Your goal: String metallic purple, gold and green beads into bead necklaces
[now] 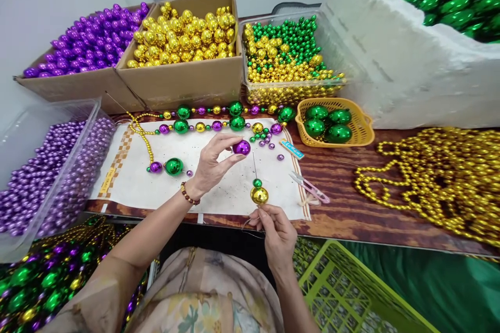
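Observation:
Between thumb and fingers, my left hand (213,161) pinches a shiny purple bead (241,148) above the white cloth (222,195). My right hand (275,229) is closed on a long needle (254,165) that points upward. Threaded on the needle are a small green bead (257,183) and a larger gold bead (259,195), which sits just above my right fingertips. Thin thread loops beside those fingers. The purple bead is apart from the needle's tip, slightly to its left. A partly strung bead garland (180,126) lies along the cloth's far edge.
Boxes of purple beads (94,36) and gold beads (187,36) stand behind. A yellow basket (367,132) holds green beads. Pink-handled snips (312,187) lie at the cloth's right, near loose small beads (262,143). Gold bead strands (449,182) cover the table's right side.

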A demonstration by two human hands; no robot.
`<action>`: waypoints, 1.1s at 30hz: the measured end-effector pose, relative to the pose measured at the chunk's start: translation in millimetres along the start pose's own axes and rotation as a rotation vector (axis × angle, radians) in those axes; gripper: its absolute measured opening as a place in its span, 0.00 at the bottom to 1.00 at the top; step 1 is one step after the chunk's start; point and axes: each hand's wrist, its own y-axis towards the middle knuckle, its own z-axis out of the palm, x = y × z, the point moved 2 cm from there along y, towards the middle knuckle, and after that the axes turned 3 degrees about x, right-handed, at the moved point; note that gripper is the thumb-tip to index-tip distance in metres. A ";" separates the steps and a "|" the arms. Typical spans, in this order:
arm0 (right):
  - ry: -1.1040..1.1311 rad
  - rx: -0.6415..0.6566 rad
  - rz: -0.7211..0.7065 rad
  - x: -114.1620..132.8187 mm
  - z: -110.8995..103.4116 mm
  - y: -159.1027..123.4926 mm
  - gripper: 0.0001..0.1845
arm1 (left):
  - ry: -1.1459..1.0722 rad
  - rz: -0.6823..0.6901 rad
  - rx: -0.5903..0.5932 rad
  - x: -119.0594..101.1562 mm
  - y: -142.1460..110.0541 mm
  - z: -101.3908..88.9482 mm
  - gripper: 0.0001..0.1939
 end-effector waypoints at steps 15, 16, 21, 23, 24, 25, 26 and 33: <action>-0.086 0.047 -0.012 -2.5 6.0 -2.5 0.09 | -0.402 -0.356 -0.051 -5.0 2.1 -6.0 0.17; -0.088 0.048 -0.013 -2.3 6.6 -2.4 0.10 | -0.433 -0.381 -0.055 -5.1 3.0 -6.3 0.17; -0.079 0.068 -0.020 -2.6 8.8 -2.2 0.08 | -0.620 -0.518 -0.088 -7.1 8.4 -6.9 0.15; -0.079 0.073 -0.019 -3.2 9.2 -2.3 0.07 | -0.662 -0.552 -0.100 -8.7 10.3 -7.2 0.15; -0.080 0.076 -0.019 -3.5 9.3 -2.3 0.07 | -0.681 -0.566 -0.107 -9.4 10.9 -7.3 0.15; -0.082 0.076 -0.018 -3.7 9.5 -2.3 0.07 | -0.701 -0.577 -0.112 -9.9 11.2 -7.3 0.15; -0.084 0.075 -0.019 -3.7 9.7 -2.3 0.07 | -0.722 -0.588 -0.117 -10.2 11.4 -7.2 0.15; -0.101 0.070 0.010 -3.1 12.4 -2.2 0.10 | -0.774 -0.651 -0.140 -4.1 8.0 -5.5 0.14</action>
